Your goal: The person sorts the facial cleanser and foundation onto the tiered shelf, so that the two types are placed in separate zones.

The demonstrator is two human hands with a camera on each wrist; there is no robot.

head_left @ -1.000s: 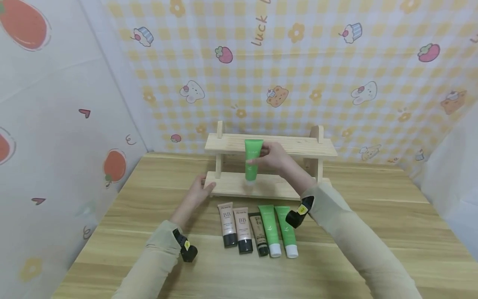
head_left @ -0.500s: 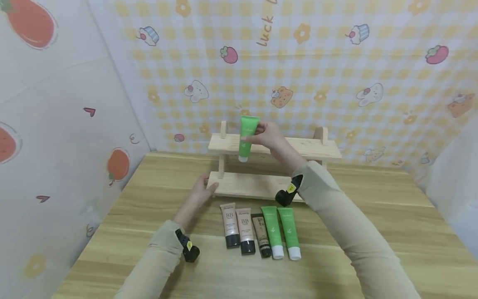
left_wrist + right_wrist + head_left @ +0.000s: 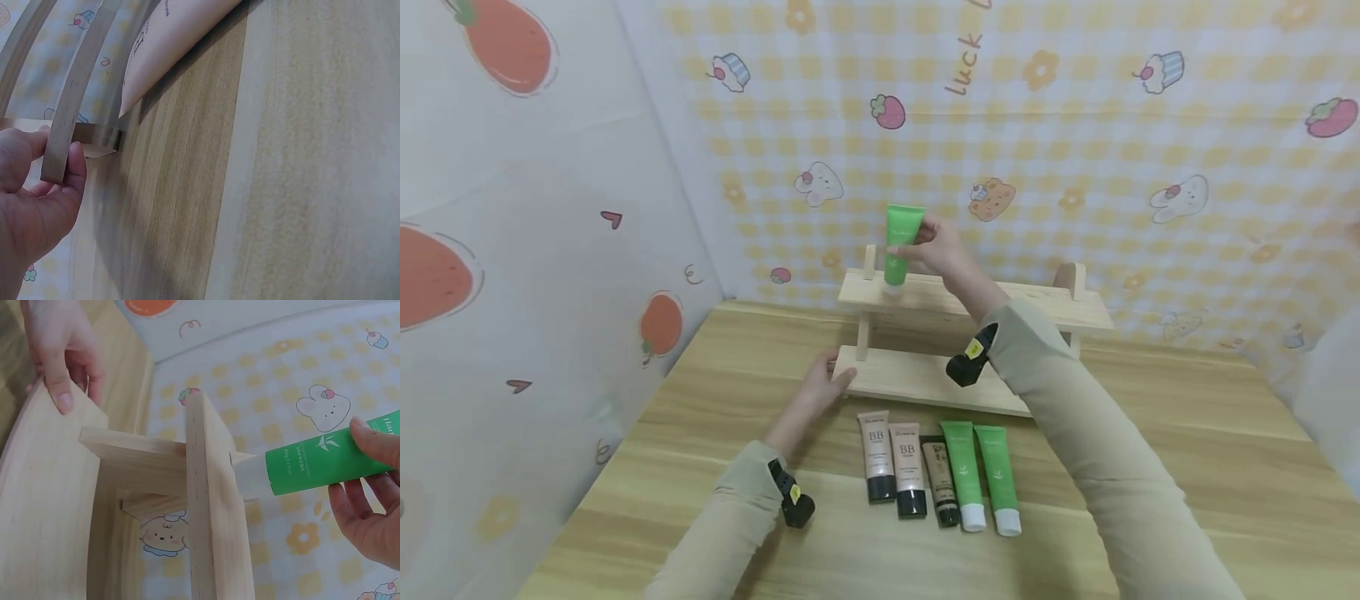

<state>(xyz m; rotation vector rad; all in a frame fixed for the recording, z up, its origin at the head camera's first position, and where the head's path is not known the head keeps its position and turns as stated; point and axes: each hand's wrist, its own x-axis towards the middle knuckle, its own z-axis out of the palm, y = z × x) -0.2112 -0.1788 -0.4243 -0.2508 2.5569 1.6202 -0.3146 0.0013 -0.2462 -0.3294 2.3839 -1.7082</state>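
My right hand (image 3: 942, 248) pinches a green squeeze tube (image 3: 902, 236) between thumb and fingers. It stands nearly upright, white cap down, over the left end of the upper shelf board (image 3: 1000, 293). In the right wrist view the white cap (image 3: 253, 477) is right at that board; whether it touches cannot be told. With thumb on top and fingers beneath, my left hand (image 3: 822, 387) grips the left end of the lower shelf board (image 3: 917, 377). The left wrist view shows the left thumb and fingers (image 3: 76, 167) around the board's end.
In front of the wooden rack, several tubes lie in a row on the wood-grain table (image 3: 760, 350): two pink BB tubes (image 3: 877, 454), a brown tube (image 3: 938, 475) and two green tubes (image 3: 964, 467). A patterned cloth (image 3: 1075, 125) hangs close behind the rack.
My right hand has lifted the green tube from in front of the lower shelf up to the upper shelf's left end. The left hand keeps its grip on the rack. The view has shifted slightly.
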